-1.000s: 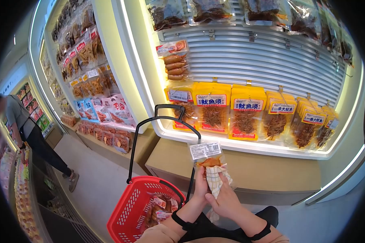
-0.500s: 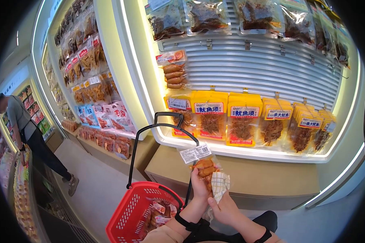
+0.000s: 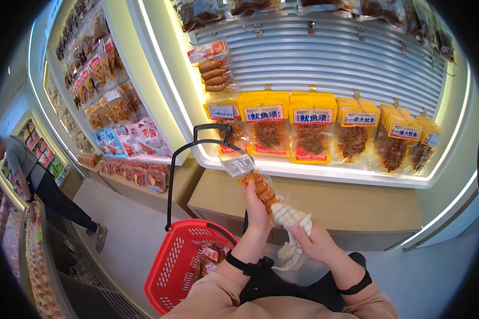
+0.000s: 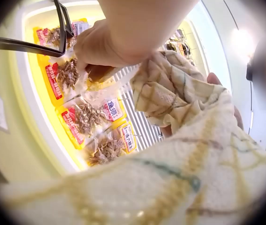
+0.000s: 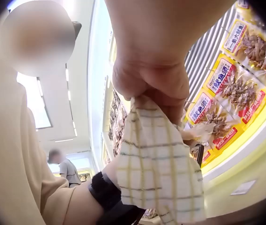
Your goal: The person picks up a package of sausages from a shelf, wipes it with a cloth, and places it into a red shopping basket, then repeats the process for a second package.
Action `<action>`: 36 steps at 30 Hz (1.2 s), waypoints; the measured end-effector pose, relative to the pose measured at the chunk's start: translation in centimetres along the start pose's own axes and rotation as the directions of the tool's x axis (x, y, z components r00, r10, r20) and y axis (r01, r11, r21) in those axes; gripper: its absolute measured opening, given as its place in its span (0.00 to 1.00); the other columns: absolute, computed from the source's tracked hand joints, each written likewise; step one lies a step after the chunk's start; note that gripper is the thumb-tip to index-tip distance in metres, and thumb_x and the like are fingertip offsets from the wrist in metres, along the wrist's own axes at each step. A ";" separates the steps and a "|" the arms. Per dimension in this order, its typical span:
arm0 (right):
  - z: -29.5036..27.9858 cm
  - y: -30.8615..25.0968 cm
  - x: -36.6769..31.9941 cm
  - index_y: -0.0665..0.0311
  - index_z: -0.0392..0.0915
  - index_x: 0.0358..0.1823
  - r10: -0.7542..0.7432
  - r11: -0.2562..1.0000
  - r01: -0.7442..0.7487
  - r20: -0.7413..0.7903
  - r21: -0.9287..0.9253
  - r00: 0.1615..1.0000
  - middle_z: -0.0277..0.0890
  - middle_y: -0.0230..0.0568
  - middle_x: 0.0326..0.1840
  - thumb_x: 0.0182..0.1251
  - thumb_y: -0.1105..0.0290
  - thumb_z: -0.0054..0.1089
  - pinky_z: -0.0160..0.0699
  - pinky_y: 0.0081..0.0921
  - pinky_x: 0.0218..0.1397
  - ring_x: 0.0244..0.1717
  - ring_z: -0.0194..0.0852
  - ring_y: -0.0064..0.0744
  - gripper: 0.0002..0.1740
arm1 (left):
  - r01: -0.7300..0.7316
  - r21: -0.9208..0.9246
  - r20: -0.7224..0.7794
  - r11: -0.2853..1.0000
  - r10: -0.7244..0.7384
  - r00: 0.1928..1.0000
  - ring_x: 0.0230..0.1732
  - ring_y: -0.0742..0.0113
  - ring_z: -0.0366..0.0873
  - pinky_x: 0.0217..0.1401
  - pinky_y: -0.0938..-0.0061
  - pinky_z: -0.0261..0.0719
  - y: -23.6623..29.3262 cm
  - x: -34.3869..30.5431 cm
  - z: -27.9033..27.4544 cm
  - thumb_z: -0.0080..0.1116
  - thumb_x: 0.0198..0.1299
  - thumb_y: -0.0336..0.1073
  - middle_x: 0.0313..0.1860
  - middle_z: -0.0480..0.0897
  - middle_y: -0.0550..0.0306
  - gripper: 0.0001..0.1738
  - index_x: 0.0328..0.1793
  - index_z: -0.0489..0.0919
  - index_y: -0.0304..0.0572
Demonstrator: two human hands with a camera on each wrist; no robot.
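Head view, left grip (image 3: pixel 257 208) holding packet (image 3: pixel 261 188), right grip (image 3: pixel 315 242) holding cloth (image 3: pixel 291 217)

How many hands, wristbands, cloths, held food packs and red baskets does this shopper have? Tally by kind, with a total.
Left hand and right hand: 2
Black wristbands: 2
Checked cloth: 1
Held food pack: 1
Red basket: 1
Total: 7
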State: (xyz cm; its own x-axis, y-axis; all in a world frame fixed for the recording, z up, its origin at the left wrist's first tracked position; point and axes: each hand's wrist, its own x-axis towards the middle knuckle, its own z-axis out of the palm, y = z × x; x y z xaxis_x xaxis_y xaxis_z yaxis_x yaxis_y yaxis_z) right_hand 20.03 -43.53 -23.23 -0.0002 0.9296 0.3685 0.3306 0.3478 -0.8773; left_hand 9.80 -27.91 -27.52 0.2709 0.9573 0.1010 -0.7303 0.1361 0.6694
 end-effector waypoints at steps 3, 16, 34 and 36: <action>-0.8 -0.3 0.7 0.66 0.71 0.63 0.327 0.787 -0.221 0.086 -0.576 0.941 0.74 0.57 0.56 0.67 0.64 0.56 0.71 0.38 0.62 0.58 0.73 0.58 0.24 | -0.097 0.098 -0.038 0.990 0.101 0.994 0.56 0.68 0.69 0.58 0.72 0.70 0.8 -1.1 3.3 0.52 0.71 0.42 0.59 0.67 0.54 0.28 0.69 0.56 0.40; 0.3 3.0 2.2 0.66 0.60 0.69 0.244 0.751 0.123 -0.446 0.649 0.861 0.68 0.43 0.65 0.60 0.79 0.67 0.70 0.33 0.67 0.65 0.70 0.37 0.36 | -0.411 0.699 0.282 0.586 0.302 0.911 0.67 0.57 0.65 0.72 0.61 0.62 4.8 -3.0 5.8 0.76 0.47 0.38 0.64 0.66 0.48 0.55 0.77 0.52 0.40; -7.0 22.8 -2.6 0.69 0.79 0.47 0.483 0.833 -0.553 -0.503 0.011 0.717 0.82 0.39 0.40 0.65 0.59 0.65 0.78 0.29 0.44 0.41 0.80 0.30 0.20 | -0.336 0.372 0.549 0.865 0.087 0.831 0.47 0.69 0.83 0.49 0.76 0.81 18.4 13.5 10.3 0.63 0.63 0.33 0.45 0.83 0.51 0.20 0.56 0.70 0.35; -7.1 27.3 -5.4 0.70 0.79 0.44 0.426 0.855 -0.518 -0.590 0.016 0.685 0.82 0.39 0.39 0.66 0.58 0.64 0.78 0.30 0.43 0.39 0.79 0.30 0.19 | -0.365 0.366 0.553 0.856 0.115 0.825 0.47 0.70 0.82 0.51 0.75 0.80 19.3 15.2 11.8 0.63 0.62 0.34 0.45 0.83 0.52 0.19 0.55 0.71 0.35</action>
State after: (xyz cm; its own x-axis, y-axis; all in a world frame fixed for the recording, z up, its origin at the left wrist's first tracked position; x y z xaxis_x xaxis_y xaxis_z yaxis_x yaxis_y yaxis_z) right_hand 35.78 -39.90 -46.94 0.6979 0.7137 0.0602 0.2679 -0.1821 -0.9461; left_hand 7.21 -13.70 -4.38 0.4862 0.6645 0.5675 -0.4948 -0.3260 0.8056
